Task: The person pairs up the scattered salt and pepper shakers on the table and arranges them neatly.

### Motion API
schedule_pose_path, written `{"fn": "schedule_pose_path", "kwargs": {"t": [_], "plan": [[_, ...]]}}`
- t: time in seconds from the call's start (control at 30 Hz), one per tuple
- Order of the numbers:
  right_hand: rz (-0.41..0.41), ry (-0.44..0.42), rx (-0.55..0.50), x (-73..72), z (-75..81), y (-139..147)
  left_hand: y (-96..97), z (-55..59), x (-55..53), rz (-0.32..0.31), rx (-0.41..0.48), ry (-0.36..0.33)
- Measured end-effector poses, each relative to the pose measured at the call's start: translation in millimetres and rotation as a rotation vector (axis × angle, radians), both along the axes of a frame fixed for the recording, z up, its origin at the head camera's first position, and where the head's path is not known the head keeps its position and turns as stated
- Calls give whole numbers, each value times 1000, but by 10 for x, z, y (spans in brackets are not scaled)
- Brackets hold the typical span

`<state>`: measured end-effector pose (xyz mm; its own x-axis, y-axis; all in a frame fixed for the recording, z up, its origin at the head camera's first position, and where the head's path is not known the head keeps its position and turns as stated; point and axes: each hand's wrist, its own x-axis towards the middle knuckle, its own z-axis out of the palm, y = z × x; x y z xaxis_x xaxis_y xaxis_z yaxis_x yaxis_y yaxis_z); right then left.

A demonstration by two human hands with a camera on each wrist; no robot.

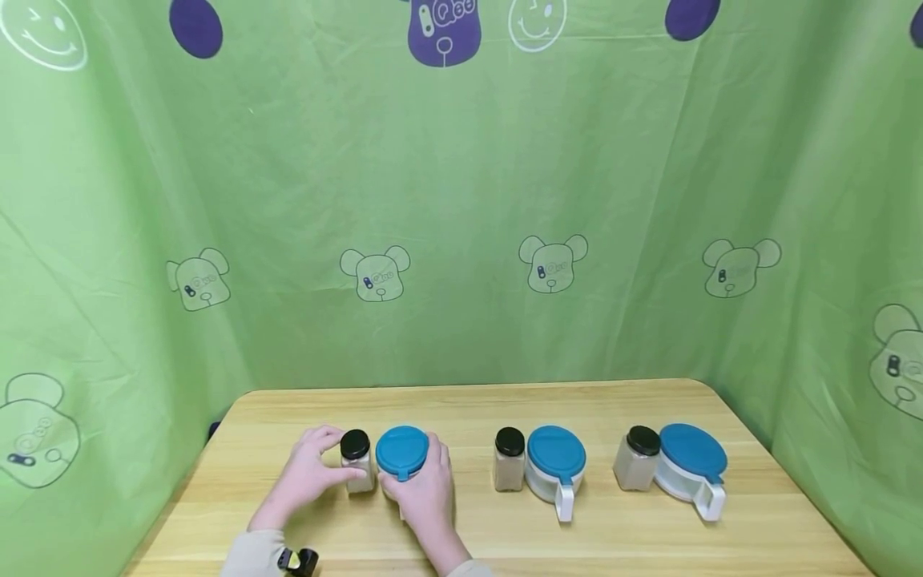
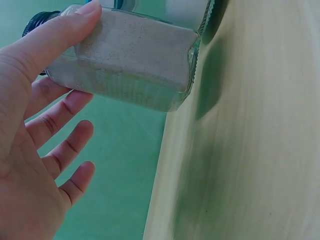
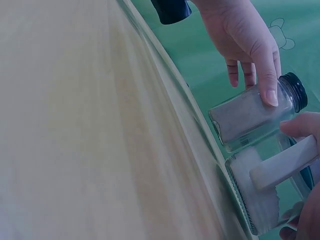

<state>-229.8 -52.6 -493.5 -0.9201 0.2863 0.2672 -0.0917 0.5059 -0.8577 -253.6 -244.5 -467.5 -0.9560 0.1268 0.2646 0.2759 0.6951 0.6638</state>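
My left hand [image 1: 306, 474] holds a small glass shaker jar [image 1: 358, 473] with a black lid between thumb and fingers. In the left wrist view, greyish powder fills much of this jar [image 2: 135, 52]; the lower fingers of that hand [image 2: 35, 125] spread away from it. Just to its right, my right hand [image 1: 427, 490] grips a clear seasoning jar with a blue lid [image 1: 401, 451]. White contents and a white handle [image 3: 282, 167] show on that jar in the right wrist view. Both jars are upright, side by side. Whether their bases touch the table cannot be told.
To the right on the wooden table [image 1: 461, 545] stand two similar pairs: a black-lidded jar [image 1: 509, 465] beside a blue-lidded jar [image 1: 556, 453], and another black-lidded jar [image 1: 636, 465] beside another blue-lidded jar [image 1: 692, 450]. A green patterned curtain [image 1: 461, 336] hangs behind and at both sides.
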Motion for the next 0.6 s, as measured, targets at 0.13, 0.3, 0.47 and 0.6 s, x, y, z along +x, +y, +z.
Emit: {"fn": "schedule_pose_path", "kwargs": {"t": [0.13,0.3,0.47,0.6], "plan": [[0,7,13,1,-16,-3,6,-16,-2,2,-4,-9],[-7,12,24,-1,-34,0,13,-33,0,3,-6,-7],[-16,21,48,-11,-53,-10,15,-38,-9,1,0,-18],[-27,36,72,-3,-55,-27,11,-43,-12,4,-1,-29]]}}
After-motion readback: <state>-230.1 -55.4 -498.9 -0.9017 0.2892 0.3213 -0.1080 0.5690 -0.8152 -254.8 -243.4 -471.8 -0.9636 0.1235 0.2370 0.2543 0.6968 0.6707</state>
